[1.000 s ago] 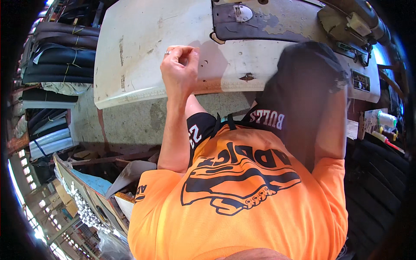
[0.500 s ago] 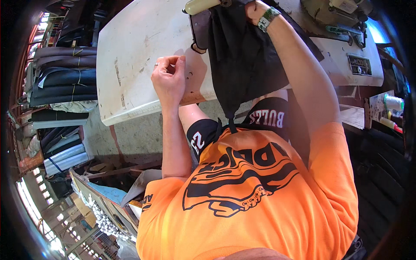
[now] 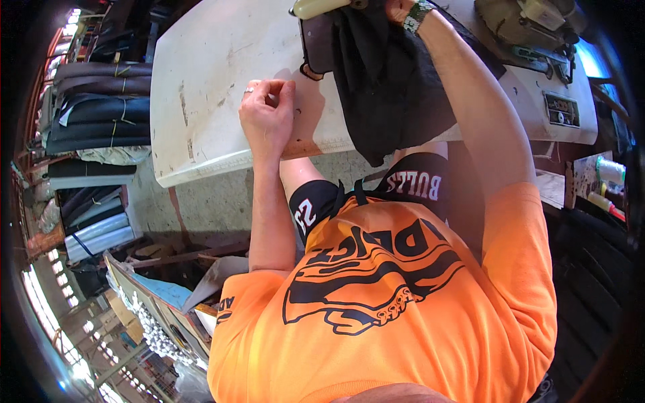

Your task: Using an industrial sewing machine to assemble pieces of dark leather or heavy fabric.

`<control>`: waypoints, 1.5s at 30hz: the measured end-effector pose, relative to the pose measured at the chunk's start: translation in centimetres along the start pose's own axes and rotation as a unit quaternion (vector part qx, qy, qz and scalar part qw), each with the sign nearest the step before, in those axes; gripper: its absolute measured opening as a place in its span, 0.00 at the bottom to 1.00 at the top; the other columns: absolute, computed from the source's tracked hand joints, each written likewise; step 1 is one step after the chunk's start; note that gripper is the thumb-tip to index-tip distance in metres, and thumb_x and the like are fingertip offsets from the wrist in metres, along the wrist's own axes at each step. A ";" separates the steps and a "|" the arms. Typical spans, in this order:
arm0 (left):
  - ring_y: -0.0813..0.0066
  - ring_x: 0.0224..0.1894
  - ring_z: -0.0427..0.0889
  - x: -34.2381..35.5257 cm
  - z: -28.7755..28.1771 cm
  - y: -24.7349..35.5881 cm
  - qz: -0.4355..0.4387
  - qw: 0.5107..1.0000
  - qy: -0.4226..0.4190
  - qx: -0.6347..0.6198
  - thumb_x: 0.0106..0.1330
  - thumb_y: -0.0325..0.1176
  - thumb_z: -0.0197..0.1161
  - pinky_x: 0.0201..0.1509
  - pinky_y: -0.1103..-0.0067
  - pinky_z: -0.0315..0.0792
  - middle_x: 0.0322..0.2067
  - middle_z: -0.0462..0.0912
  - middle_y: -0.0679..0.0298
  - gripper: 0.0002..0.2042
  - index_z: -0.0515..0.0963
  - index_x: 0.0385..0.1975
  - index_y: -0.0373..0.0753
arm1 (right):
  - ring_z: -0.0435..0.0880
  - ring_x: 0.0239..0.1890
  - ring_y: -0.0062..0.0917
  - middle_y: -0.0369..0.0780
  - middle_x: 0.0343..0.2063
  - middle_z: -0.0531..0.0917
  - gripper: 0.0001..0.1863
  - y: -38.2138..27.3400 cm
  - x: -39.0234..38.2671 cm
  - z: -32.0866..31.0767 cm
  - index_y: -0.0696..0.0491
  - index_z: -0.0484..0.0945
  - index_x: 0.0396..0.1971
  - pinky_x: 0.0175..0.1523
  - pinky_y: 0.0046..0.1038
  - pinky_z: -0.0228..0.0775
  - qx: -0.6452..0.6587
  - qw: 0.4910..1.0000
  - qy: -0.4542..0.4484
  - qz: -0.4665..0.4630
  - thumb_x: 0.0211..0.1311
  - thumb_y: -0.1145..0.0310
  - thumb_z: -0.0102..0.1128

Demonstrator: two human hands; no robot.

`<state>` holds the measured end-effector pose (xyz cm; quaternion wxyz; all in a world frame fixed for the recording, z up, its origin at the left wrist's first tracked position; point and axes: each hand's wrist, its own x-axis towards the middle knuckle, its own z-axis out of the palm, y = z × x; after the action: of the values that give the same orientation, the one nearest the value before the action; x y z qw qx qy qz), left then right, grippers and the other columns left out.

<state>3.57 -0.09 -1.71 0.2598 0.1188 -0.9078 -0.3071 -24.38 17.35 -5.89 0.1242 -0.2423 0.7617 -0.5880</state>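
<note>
A piece of black fabric [image 3: 396,101] lies bunched over the white tabletop [image 3: 215,87] and hangs past its near edge above my lap. My right hand [image 3: 401,11], wearing a patterned wristband, is closed at the fabric's upper part; the top of the picture cuts off some of its fingers. Over the table's near left part, my left hand [image 3: 267,115] is held with fingers curled and thumb against them. A ring shows on it. Anything pinched there is too small or hidden to see. Between my hands, a dark flat panel [image 3: 317,47] stands beside the fabric, below a cream-coloured rounded part [image 3: 319,7].
At the far right of the table sits a greyish machine [image 3: 527,23], with a recessed metal plate [image 3: 562,109] nearer me. Stacked dark material rolls [image 3: 101,114] stand left of the table. Behind them at lower left is a wooden-edged case [image 3: 158,302].
The fabric's lower tip has risen away from my lap and spread to the right. My right hand has moved slightly farther up and right. My left hand stays curled, with little shift.
</note>
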 end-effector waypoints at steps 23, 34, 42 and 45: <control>0.70 0.25 0.81 -0.7 -0.4 -1.5 0.003 0.999 0.050 0.006 0.60 0.39 0.69 0.34 0.75 0.75 0.26 0.83 0.61 0.11 0.85 0.30 0.37 | 0.81 0.31 0.32 0.41 0.28 0.83 0.08 2.6 4.9 -4.8 0.51 0.82 0.34 0.34 0.32 0.74 -0.481 0.848 -0.114 -0.192 0.62 0.64 0.58; 0.66 0.31 0.83 -1.4 -0.8 -2.7 0.040 0.995 0.064 -0.058 0.60 0.37 0.68 0.37 0.74 0.77 0.28 0.84 0.61 0.09 0.84 0.29 0.38 | 0.84 0.33 0.38 0.43 0.31 0.85 0.09 -3.1 -5.6 -3.7 0.51 0.83 0.36 0.37 0.34 0.77 -0.678 0.662 -0.091 -0.305 0.61 0.64 0.57; 0.65 0.35 0.83 -1.3 -0.9 -1.9 0.046 0.995 0.062 -0.067 0.59 0.38 0.69 0.41 0.71 0.76 0.29 0.84 0.63 0.08 0.84 0.29 0.39 | 0.86 0.33 0.37 0.43 0.30 0.86 0.09 -4.1 -6.5 2.7 0.48 0.84 0.33 0.37 0.36 0.78 -0.666 0.631 0.122 -0.378 0.60 0.63 0.56; 0.64 0.34 0.82 -1.3 -0.9 -1.9 0.044 0.993 0.067 -0.090 0.59 0.38 0.68 0.41 0.71 0.76 0.29 0.84 0.63 0.08 0.84 0.29 0.40 | 0.86 0.30 0.33 0.39 0.27 0.86 0.08 -4.8 -7.3 4.2 0.47 0.84 0.27 0.33 0.36 0.77 -0.758 0.563 0.123 -0.305 0.59 0.63 0.58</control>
<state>5.23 -1.58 -2.77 0.3431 0.0753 -0.8615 -0.3668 -15.10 16.69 -3.12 -0.3866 -0.3902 0.8163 0.1786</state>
